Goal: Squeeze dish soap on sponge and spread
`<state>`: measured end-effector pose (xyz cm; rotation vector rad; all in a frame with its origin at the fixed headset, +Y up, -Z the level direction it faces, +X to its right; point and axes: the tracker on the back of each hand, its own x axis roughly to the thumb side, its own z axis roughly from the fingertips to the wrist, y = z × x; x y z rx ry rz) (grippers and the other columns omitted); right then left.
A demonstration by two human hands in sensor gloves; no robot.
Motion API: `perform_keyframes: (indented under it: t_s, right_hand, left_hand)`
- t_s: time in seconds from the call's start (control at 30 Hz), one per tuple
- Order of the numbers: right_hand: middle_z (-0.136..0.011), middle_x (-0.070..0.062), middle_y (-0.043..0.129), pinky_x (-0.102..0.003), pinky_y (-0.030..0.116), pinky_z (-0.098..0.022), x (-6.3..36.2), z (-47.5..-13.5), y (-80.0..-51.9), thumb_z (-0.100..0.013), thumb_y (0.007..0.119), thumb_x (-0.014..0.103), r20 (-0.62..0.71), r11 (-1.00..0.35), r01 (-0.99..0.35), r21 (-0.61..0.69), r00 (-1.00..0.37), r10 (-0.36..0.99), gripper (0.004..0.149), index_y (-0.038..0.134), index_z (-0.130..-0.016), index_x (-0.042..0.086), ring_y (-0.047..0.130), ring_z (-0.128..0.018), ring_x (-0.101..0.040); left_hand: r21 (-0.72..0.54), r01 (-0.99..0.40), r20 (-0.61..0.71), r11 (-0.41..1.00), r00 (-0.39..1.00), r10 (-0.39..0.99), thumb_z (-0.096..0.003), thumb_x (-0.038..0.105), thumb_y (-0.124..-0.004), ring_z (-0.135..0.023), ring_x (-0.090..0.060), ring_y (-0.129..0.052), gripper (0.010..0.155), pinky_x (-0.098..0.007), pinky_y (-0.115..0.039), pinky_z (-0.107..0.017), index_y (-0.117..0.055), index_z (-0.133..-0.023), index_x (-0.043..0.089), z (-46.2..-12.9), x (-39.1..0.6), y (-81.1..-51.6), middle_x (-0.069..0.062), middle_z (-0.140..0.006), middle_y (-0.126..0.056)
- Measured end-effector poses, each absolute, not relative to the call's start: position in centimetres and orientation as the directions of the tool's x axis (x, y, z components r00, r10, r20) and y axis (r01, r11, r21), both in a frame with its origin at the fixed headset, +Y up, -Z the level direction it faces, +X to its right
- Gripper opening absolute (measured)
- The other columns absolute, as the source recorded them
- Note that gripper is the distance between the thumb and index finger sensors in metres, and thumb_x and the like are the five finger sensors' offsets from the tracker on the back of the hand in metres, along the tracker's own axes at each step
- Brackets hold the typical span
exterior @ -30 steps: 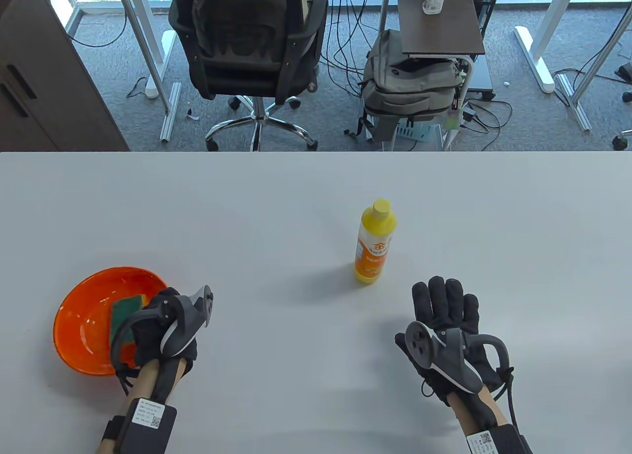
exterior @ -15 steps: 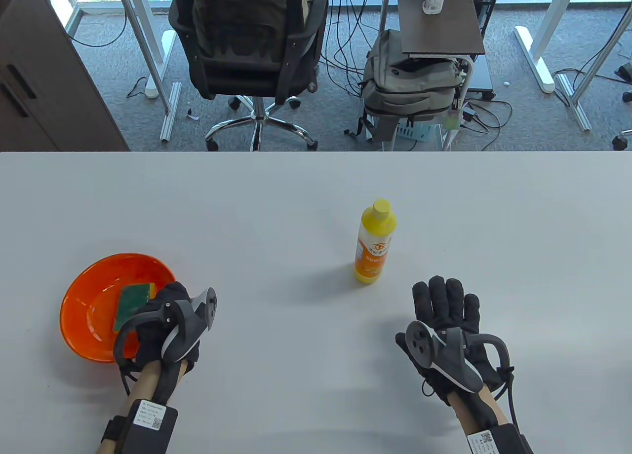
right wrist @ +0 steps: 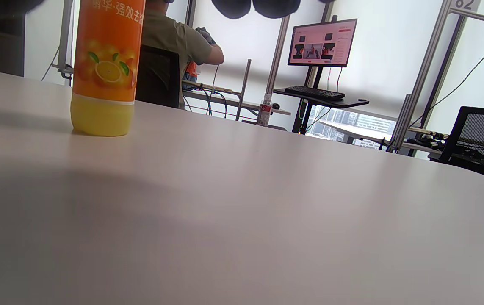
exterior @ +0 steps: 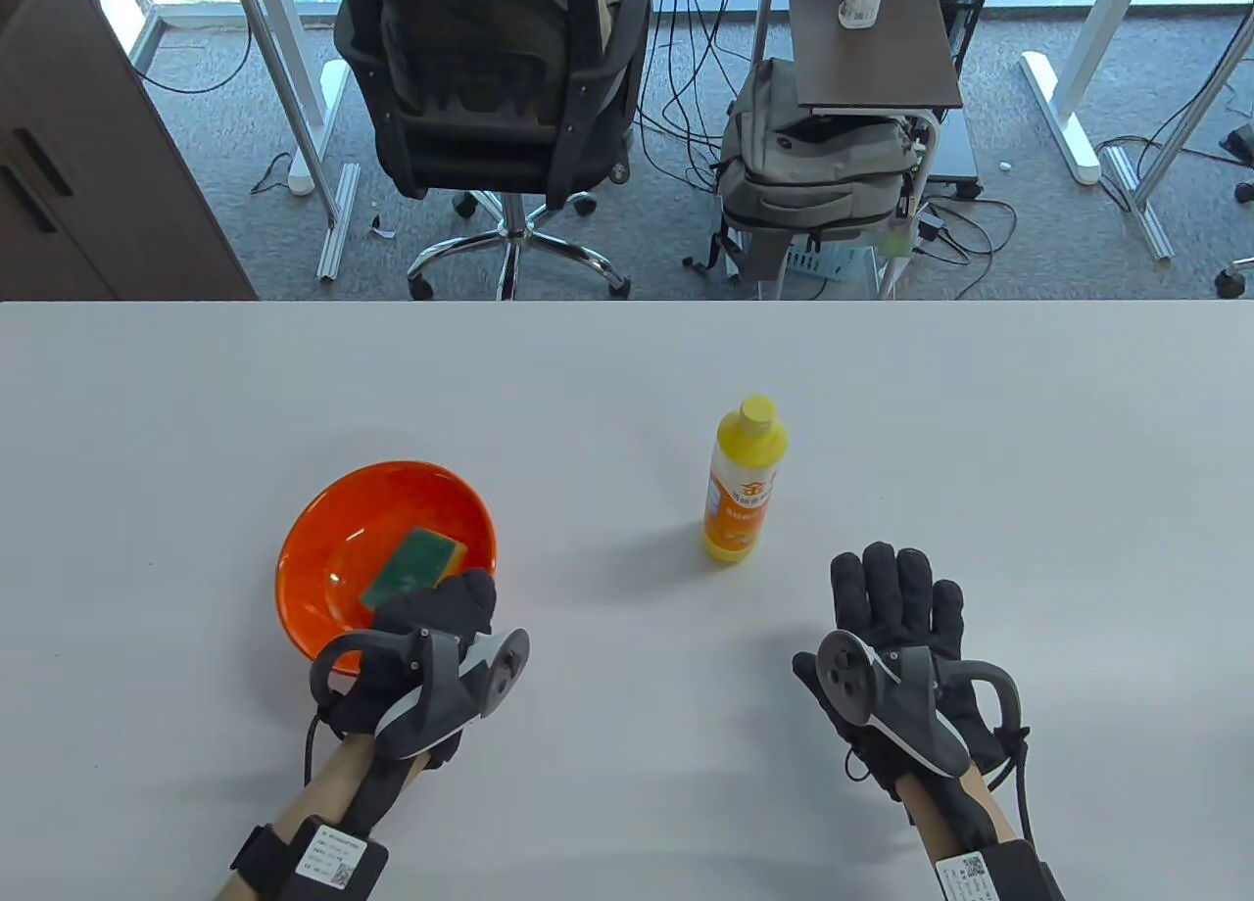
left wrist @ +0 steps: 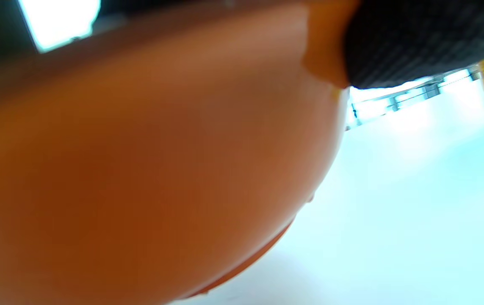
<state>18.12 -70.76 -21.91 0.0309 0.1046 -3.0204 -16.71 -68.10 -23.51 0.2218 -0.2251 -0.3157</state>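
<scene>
An orange bowl (exterior: 323, 548) sits on the white table left of centre, with a green and yellow sponge (exterior: 411, 560) lying inside it. My left hand (exterior: 446, 607) grips the bowl's near right rim; the bowl's outer wall (left wrist: 140, 169) fills the left wrist view. A yellow dish soap bottle (exterior: 743, 480) with an orange label stands upright in the middle of the table, cap on. It also shows in the right wrist view (right wrist: 106, 67). My right hand (exterior: 896, 597) lies flat and empty on the table, just right of and nearer than the bottle.
The table's far edge (exterior: 627, 302) runs across the view. Beyond it stand an office chair (exterior: 490, 88), a grey backpack (exterior: 813, 166) and a small side table (exterior: 872, 39).
My left hand has dragged the bowl with the sponge to the right and a little away from me, toward the table's middle. My right hand has barely shifted.
</scene>
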Motion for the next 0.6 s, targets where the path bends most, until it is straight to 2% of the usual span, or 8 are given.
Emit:
perform_keyframes:
  t_s: [0.13,0.2,0.6]
  right_hand:
    - [-0.119,-0.003,0.028,-0.056,0.035,-0.079,18.2,-21.9,-70.7,-0.032,0.064,0.072,-0.03,-0.991,0.12,-0.066,-0.993,-0.118,0.094,0.025,-0.108,0.031,0.036,-0.111,-0.035]
    - [-0.119,-0.003,0.028,-0.056,0.035,-0.079,18.3,-21.9,-70.7,-0.032,0.064,0.072,-0.034,-0.991,0.12,-0.067,-0.993,-0.118,0.094,0.026,-0.108,0.031,0.036,-0.111,-0.035]
    - [-0.119,-0.003,0.029,-0.056,0.036,-0.079,18.4,-21.9,-70.6,-0.032,0.064,0.072,-0.039,-0.99,0.122,-0.069,-0.992,-0.119,0.094,0.026,-0.108,0.031,0.036,-0.111,-0.035]
  left_hand:
    - [0.271,0.191,0.326,0.943,0.904,-0.276,-0.0324,0.042,-0.092,-0.028,-0.016,-0.104,0.056,-0.034,-0.093,-0.03,-0.082,-0.084,0.022,-22.3,-14.0,-67.9,0.009,-0.051,-0.098]
    - [0.298,0.198,0.376,0.934,0.875,-0.305,-0.0324,0.043,-0.091,-0.028,-0.015,-0.104,0.056,-0.033,-0.094,-0.03,-0.082,-0.084,0.023,-21.6,-12.7,-68.0,0.01,-0.051,-0.098]
    - [0.301,0.156,0.569,0.941,0.762,-0.308,-0.032,0.043,-0.091,-0.028,-0.014,-0.104,0.056,-0.033,-0.094,-0.03,-0.082,-0.084,0.024,-18.5,-6.9,-68.9,0.01,-0.051,-0.098]
